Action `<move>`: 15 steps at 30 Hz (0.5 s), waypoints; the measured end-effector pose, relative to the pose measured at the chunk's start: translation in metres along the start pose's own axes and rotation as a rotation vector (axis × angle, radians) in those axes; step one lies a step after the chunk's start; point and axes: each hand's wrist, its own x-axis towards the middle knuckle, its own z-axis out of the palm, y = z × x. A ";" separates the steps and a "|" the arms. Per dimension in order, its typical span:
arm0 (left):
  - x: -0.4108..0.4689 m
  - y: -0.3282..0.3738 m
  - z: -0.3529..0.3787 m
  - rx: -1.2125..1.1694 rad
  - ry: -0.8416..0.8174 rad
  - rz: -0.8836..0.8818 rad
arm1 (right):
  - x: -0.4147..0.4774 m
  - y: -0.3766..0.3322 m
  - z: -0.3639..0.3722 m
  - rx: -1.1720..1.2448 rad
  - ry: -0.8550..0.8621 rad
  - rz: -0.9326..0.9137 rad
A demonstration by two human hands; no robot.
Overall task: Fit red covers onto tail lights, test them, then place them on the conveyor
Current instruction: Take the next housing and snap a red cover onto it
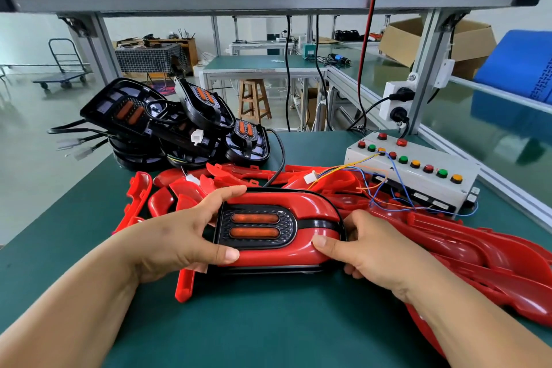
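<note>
A tail light point(257, 227) with a black base and two orange lenses lies on the green bench in front of me. A red cover point(310, 209) sits over it. My left hand point(182, 236) grips its left end, fingers over the top edge and thumb on the lower red rim. My right hand point(367, 245) holds the right end, thumb pressing the red cover and fingers curled behind it. A black cable point(279, 158) runs from the light toward the back.
Bare black tail lights point(167, 125) are stacked at the back left. Loose red covers point(466, 251) lie piled behind and to the right. A white test box point(418, 176) with coloured buttons and loose wires stands at the right. The green conveyor point(493, 140) runs beyond the aluminium rail.
</note>
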 end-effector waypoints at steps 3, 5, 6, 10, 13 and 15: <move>0.000 0.001 0.001 0.019 -0.010 0.004 | 0.000 -0.002 -0.001 -0.005 -0.014 0.007; 0.000 0.002 0.002 0.029 0.000 -0.007 | -0.002 -0.004 -0.002 -0.002 -0.018 0.010; 0.000 0.003 0.001 0.031 0.006 -0.013 | -0.002 -0.004 -0.002 0.000 -0.014 0.008; -0.002 0.004 0.002 0.033 0.012 -0.013 | -0.006 -0.005 -0.002 0.013 -0.007 -0.017; -0.003 0.003 0.000 0.056 0.008 0.016 | -0.009 -0.007 -0.003 0.044 -0.009 -0.044; -0.005 0.003 -0.001 0.043 0.007 0.015 | -0.010 -0.009 -0.003 0.092 -0.016 -0.035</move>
